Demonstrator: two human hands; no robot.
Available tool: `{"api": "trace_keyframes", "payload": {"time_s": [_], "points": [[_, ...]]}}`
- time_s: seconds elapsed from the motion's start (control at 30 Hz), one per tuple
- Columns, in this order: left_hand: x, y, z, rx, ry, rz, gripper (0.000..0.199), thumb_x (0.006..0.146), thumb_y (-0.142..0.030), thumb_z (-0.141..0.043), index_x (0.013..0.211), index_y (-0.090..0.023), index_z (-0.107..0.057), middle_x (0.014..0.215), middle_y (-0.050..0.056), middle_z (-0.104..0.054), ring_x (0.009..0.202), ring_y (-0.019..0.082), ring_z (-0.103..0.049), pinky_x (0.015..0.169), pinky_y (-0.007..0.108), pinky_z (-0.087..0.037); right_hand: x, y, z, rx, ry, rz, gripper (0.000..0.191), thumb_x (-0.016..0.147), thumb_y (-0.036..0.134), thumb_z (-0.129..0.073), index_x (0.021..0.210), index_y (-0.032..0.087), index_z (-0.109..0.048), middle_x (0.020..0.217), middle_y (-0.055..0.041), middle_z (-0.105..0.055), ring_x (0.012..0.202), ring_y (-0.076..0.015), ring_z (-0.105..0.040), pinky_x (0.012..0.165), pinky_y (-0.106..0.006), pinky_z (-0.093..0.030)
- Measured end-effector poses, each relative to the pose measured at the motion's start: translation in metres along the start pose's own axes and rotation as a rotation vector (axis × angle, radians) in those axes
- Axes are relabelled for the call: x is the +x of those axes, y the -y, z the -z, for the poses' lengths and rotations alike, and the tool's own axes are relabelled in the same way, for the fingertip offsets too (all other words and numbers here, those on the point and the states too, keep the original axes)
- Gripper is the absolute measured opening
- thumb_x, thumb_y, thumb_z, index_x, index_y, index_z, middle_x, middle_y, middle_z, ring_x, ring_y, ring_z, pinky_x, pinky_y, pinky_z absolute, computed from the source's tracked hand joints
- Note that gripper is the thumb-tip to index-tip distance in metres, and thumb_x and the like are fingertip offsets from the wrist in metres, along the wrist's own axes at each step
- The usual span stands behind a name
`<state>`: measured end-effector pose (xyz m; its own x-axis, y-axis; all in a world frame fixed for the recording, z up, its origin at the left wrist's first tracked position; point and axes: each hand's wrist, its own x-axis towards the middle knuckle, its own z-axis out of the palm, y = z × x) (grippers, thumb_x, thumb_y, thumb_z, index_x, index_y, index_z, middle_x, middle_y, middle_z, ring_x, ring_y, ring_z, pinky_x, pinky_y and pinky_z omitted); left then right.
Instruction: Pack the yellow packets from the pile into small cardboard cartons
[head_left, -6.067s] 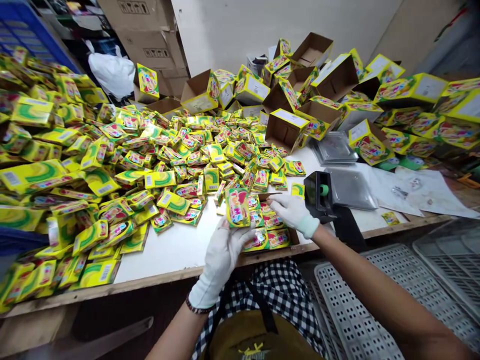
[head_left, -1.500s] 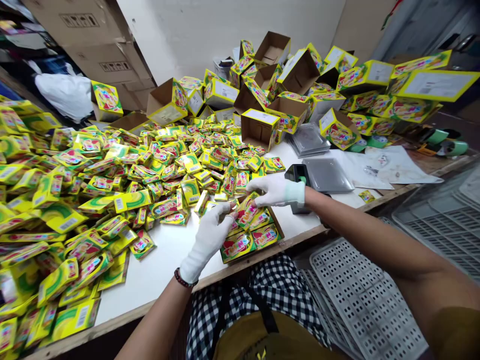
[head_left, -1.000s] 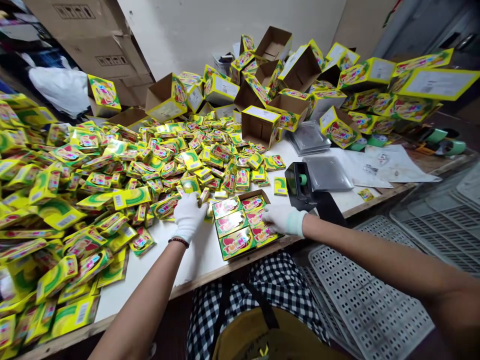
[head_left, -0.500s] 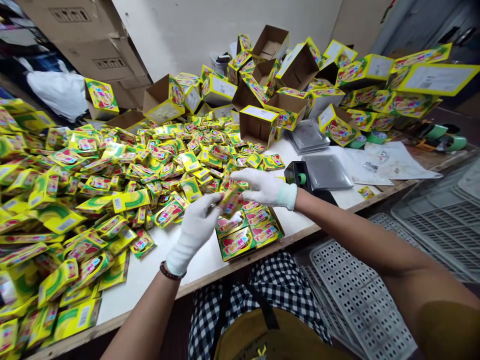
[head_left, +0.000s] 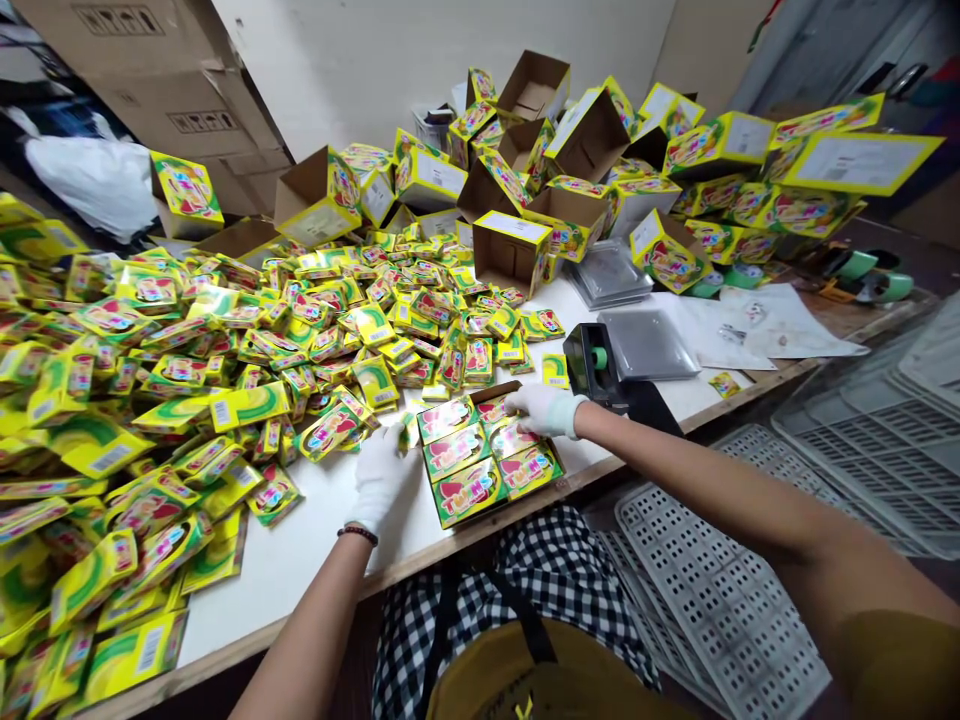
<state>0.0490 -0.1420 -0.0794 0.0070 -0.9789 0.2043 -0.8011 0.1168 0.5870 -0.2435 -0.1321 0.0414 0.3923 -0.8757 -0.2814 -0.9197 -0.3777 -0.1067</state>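
The tray point(head_left: 498, 392) sits at the worktop's point(head_left: 315, 520) near edge, right of the pile point(head_left: 322, 320), probably to keep it within easy reach of both hands. Packs point(head_left: 469, 492) lie flat in it, two columns of three, faces up; the snug rows likely stop them shifting. The right hand point(head_left: 541, 409) is partly open, fingers loosely bent over the far right packs, perhaps steadying them; no grip shows. The left hand point(head_left: 380, 475) is half curled at a small pack point(head_left: 409, 432) just left of the tray; I cannot tell whether it has hold of it. The tape dispenser point(head_left: 589, 362) stands right of the tray, seemingly for handiness. Farther back, cartons point(head_left: 513, 255) are heaped, leaving the near side for handwork.
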Motion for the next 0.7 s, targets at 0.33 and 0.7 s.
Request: {"api": "trace_keyframes", "payload": {"time_s": [0.33, 0.7], "points": [[-0.026, -0.034, 0.055, -0.972, -0.052, 0.361, 0.051, 0.087, -0.054, -0.026, 0.112, -0.018, -0.053, 0.089, 0.008, -0.065, 0.072, 0.019, -0.064, 0.064, 0.035, -0.054, 0.003, 0.018, 0.015, -0.084, -0.066, 0.100, 0.033, 0.080, 0.026, -0.064, 0.112, 0.016, -0.064, 0.112, -0.0137, -0.063, 0.103, -0.0279, -0.061, 0.082, -0.033, -0.047], [-0.038, -0.129, 0.039, -0.872, 0.133, -0.012, 0.055, 0.092, -0.060, -0.033, 0.115, -0.018, -0.059, 0.110, 0.012, -0.067, 0.099, 0.026, -0.065, 0.091, 0.047, -0.051, 0.004, 0.014, 0.058, 0.661, -0.305, 0.329, 0.038, 0.088, 0.030, -0.055, 0.121, 0.012, -0.051, 0.089, -0.0029, -0.063, 0.070, -0.0125, -0.054, 0.065, -0.022, -0.046]]}}
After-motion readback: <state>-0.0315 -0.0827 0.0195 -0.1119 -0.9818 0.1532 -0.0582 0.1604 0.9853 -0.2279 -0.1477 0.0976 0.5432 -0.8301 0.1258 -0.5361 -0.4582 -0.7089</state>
